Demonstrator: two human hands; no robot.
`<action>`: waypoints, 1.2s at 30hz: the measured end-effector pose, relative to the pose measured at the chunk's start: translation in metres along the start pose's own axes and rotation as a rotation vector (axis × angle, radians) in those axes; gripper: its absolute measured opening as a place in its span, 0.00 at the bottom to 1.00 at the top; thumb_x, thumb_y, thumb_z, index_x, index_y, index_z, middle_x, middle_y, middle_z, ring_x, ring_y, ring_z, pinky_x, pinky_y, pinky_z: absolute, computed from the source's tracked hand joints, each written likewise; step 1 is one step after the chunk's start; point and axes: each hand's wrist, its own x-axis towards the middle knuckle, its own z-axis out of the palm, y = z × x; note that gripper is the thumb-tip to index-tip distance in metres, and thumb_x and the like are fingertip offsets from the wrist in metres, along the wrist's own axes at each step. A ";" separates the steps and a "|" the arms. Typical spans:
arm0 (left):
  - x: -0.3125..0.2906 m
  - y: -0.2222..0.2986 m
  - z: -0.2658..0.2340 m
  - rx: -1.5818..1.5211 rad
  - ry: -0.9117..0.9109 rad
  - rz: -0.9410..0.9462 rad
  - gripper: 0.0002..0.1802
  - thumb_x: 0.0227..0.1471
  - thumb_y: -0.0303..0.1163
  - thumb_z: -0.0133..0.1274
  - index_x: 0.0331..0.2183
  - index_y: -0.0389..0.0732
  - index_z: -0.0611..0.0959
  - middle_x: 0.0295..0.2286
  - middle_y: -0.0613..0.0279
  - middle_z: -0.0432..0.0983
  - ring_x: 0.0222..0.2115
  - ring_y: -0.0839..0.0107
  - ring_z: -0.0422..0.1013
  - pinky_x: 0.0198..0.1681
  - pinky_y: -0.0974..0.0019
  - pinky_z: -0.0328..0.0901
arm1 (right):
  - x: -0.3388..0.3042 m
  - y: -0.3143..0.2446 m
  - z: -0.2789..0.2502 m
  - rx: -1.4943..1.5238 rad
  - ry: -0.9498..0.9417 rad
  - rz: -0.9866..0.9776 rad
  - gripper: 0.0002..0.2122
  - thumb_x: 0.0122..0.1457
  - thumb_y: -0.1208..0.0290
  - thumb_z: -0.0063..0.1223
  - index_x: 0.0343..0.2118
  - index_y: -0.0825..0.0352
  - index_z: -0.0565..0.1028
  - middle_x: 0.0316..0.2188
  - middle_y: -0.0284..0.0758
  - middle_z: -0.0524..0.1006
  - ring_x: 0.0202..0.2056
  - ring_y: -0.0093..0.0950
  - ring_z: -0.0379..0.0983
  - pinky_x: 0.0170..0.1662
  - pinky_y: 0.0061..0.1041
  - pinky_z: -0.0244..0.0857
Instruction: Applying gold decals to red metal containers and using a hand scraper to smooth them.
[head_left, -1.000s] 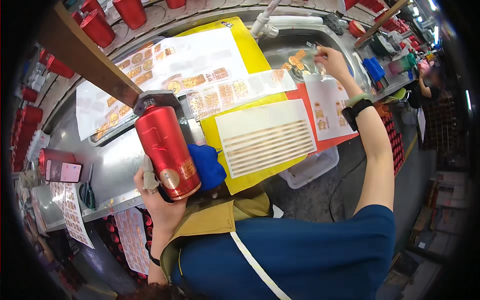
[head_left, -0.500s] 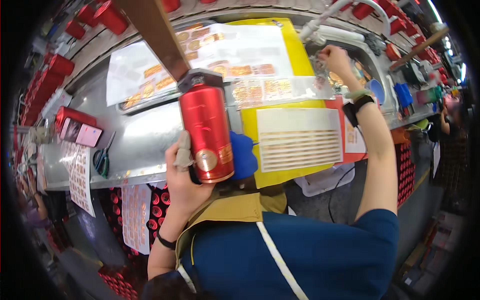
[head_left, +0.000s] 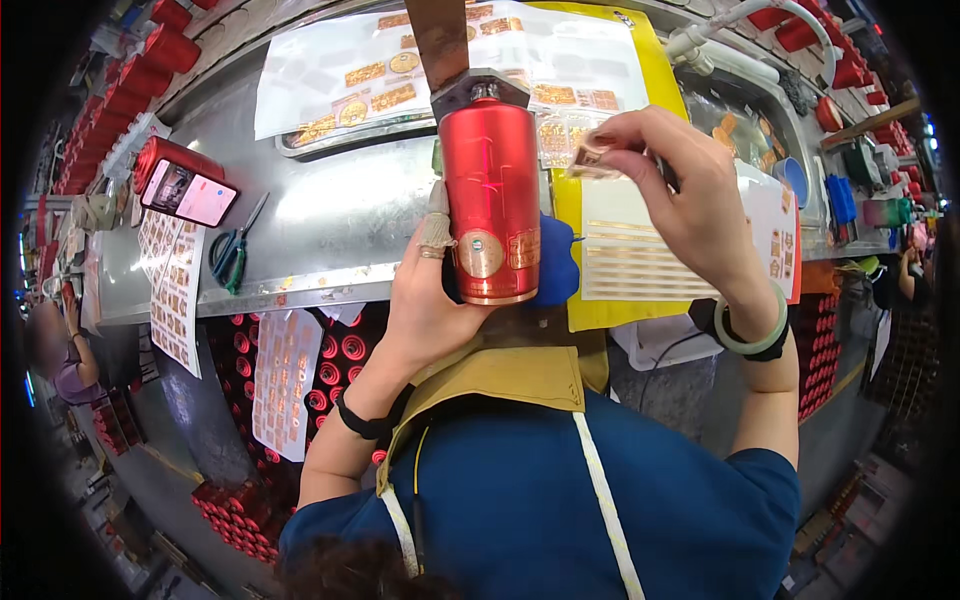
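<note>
A shiny red bottle (head_left: 490,190) with a round gold label and a gold rectangular one low on its side stands in front of me. My left hand (head_left: 430,300) is wrapped round its lower left side, with pale covers on some fingers. The bottle's neck end meets a dark block (head_left: 482,86) at the end of a brown bar (head_left: 440,35). To the right of the bottle and apart from it, my right hand (head_left: 685,190) pinches a small gold-and-dark decal (head_left: 588,160) between thumb and fingers. Below that hand lies a white sheet with gold strips (head_left: 630,262).
Large sheets of gold decals (head_left: 355,110) lie over a tray on the metal bench (head_left: 330,215). Scissors (head_left: 230,255) and a phone (head_left: 190,190) lie at left. A sink (head_left: 740,105) with loose decals and a blue cup (head_left: 792,180) are at right. Red bottles crowd below the bench.
My right hand has come from the sink toward the bottle and now shows a small decal in its fingers. The left hand still holds the bottle; the whole view has shifted.
</note>
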 end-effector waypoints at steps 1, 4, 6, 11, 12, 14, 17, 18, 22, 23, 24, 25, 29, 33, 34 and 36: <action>0.000 -0.001 0.002 -0.041 0.011 0.004 0.64 0.39 0.30 0.77 0.69 0.32 0.54 0.54 0.42 0.75 0.53 0.54 0.75 0.56 0.59 0.69 | 0.004 -0.012 0.001 0.002 -0.003 0.001 0.08 0.59 0.82 0.59 0.41 0.71 0.79 0.34 0.41 0.82 0.33 0.34 0.80 0.37 0.29 0.72; -0.004 -0.005 0.002 -0.072 0.006 0.006 0.63 0.40 0.29 0.75 0.70 0.32 0.54 0.54 0.42 0.74 0.53 0.55 0.75 0.56 0.58 0.69 | 0.015 -0.033 0.012 0.203 -0.035 -0.028 0.09 0.58 0.83 0.58 0.42 0.71 0.78 0.34 0.42 0.81 0.34 0.36 0.80 0.37 0.30 0.71; -0.005 -0.004 0.001 -0.066 -0.008 0.007 0.62 0.40 0.28 0.74 0.70 0.33 0.54 0.55 0.42 0.73 0.54 0.55 0.75 0.55 0.58 0.69 | 0.021 -0.032 0.028 0.281 -0.124 0.085 0.09 0.58 0.82 0.58 0.42 0.70 0.77 0.34 0.43 0.81 0.34 0.38 0.79 0.38 0.32 0.71; -0.004 0.004 -0.005 0.022 -0.012 0.034 0.67 0.36 0.29 0.77 0.70 0.34 0.53 0.62 0.42 0.64 0.61 0.53 0.67 0.60 0.57 0.65 | 0.027 -0.010 0.054 0.144 -0.092 0.027 0.08 0.62 0.81 0.55 0.44 0.70 0.77 0.33 0.40 0.81 0.35 0.32 0.80 0.39 0.27 0.71; -0.002 0.007 -0.009 -0.069 -0.042 -0.010 0.69 0.35 0.30 0.78 0.70 0.33 0.53 0.64 0.43 0.62 0.62 0.53 0.66 0.62 0.56 0.63 | 0.027 -0.009 0.056 0.146 -0.095 0.027 0.08 0.62 0.81 0.55 0.44 0.70 0.77 0.33 0.40 0.81 0.35 0.32 0.80 0.39 0.27 0.71; 0.003 0.011 -0.021 -0.116 -0.114 -0.030 0.73 0.33 0.32 0.80 0.70 0.31 0.49 0.67 0.43 0.56 0.66 0.55 0.59 0.68 0.55 0.56 | 0.028 -0.007 0.058 0.092 -0.113 0.063 0.09 0.62 0.80 0.56 0.44 0.70 0.77 0.32 0.39 0.81 0.33 0.31 0.80 0.38 0.28 0.71; 0.019 0.008 -0.023 -0.446 -0.170 -0.155 0.66 0.43 0.28 0.74 0.70 0.29 0.46 0.67 0.41 0.52 0.69 0.57 0.53 0.71 0.55 0.49 | 0.026 -0.002 0.067 0.153 -0.024 0.047 0.08 0.61 0.79 0.58 0.44 0.70 0.78 0.31 0.37 0.80 0.31 0.30 0.77 0.35 0.27 0.69; 0.029 0.016 -0.022 -0.550 -0.097 -0.257 0.58 0.50 0.26 0.69 0.70 0.29 0.47 0.67 0.43 0.54 0.67 0.57 0.55 0.70 0.54 0.52 | 0.027 -0.002 0.067 0.154 -0.026 0.049 0.08 0.61 0.79 0.58 0.44 0.70 0.78 0.31 0.37 0.80 0.31 0.30 0.77 0.35 0.27 0.69; 0.048 0.012 -0.019 -0.593 -0.111 -0.395 0.48 0.56 0.25 0.64 0.68 0.29 0.52 0.62 0.48 0.62 0.61 0.62 0.64 0.65 0.58 0.61 | 0.028 -0.008 0.065 0.120 0.013 0.090 0.08 0.57 0.77 0.61 0.40 0.69 0.79 0.31 0.41 0.81 0.34 0.38 0.79 0.38 0.32 0.71; 0.052 0.010 -0.018 -0.652 -0.150 -0.446 0.46 0.58 0.25 0.62 0.68 0.30 0.54 0.60 0.49 0.65 0.59 0.64 0.66 0.63 0.59 0.64 | 0.029 -0.007 0.064 0.095 0.025 0.086 0.08 0.58 0.77 0.62 0.40 0.69 0.79 0.31 0.40 0.81 0.33 0.35 0.79 0.37 0.30 0.71; 0.053 0.010 -0.017 -0.652 -0.153 -0.447 0.46 0.58 0.25 0.62 0.68 0.30 0.54 0.60 0.49 0.65 0.59 0.64 0.66 0.63 0.59 0.64 | 0.029 -0.003 0.067 0.095 0.025 0.089 0.08 0.58 0.77 0.62 0.40 0.69 0.79 0.31 0.40 0.81 0.33 0.35 0.79 0.37 0.30 0.71; 0.053 0.011 -0.016 -0.704 -0.133 -0.430 0.44 0.58 0.25 0.62 0.67 0.31 0.55 0.58 0.51 0.66 0.58 0.65 0.67 0.62 0.59 0.64 | 0.029 0.001 0.071 0.198 0.067 0.151 0.08 0.58 0.77 0.62 0.40 0.69 0.80 0.31 0.39 0.81 0.33 0.32 0.79 0.37 0.28 0.71; 0.051 0.014 -0.015 -0.798 -0.095 -0.470 0.43 0.58 0.26 0.63 0.67 0.32 0.57 0.58 0.51 0.67 0.58 0.66 0.67 0.62 0.59 0.64 | 0.029 0.004 0.077 0.389 0.094 0.299 0.08 0.60 0.76 0.62 0.41 0.70 0.82 0.30 0.35 0.82 0.32 0.23 0.77 0.36 0.24 0.69; 0.051 0.017 -0.014 -0.825 -0.066 -0.476 0.43 0.58 0.26 0.63 0.66 0.32 0.57 0.58 0.51 0.67 0.58 0.66 0.67 0.63 0.59 0.63 | 0.030 0.003 0.083 0.460 0.134 0.344 0.08 0.60 0.76 0.61 0.42 0.70 0.82 0.28 0.32 0.81 0.31 0.20 0.75 0.35 0.22 0.68; 0.051 0.017 -0.013 -0.823 -0.066 -0.484 0.42 0.58 0.26 0.62 0.66 0.32 0.57 0.58 0.51 0.67 0.58 0.66 0.67 0.63 0.59 0.63 | 0.030 0.003 0.084 0.461 0.133 0.344 0.08 0.60 0.76 0.61 0.42 0.70 0.82 0.28 0.32 0.81 0.31 0.20 0.75 0.35 0.22 0.68; 0.051 0.017 -0.013 -0.820 -0.068 -0.492 0.42 0.59 0.26 0.62 0.66 0.31 0.58 0.58 0.51 0.67 0.58 0.66 0.67 0.63 0.59 0.63 | 0.031 0.004 0.085 0.477 0.154 0.336 0.08 0.60 0.76 0.62 0.42 0.70 0.81 0.28 0.31 0.80 0.30 0.19 0.73 0.34 0.20 0.68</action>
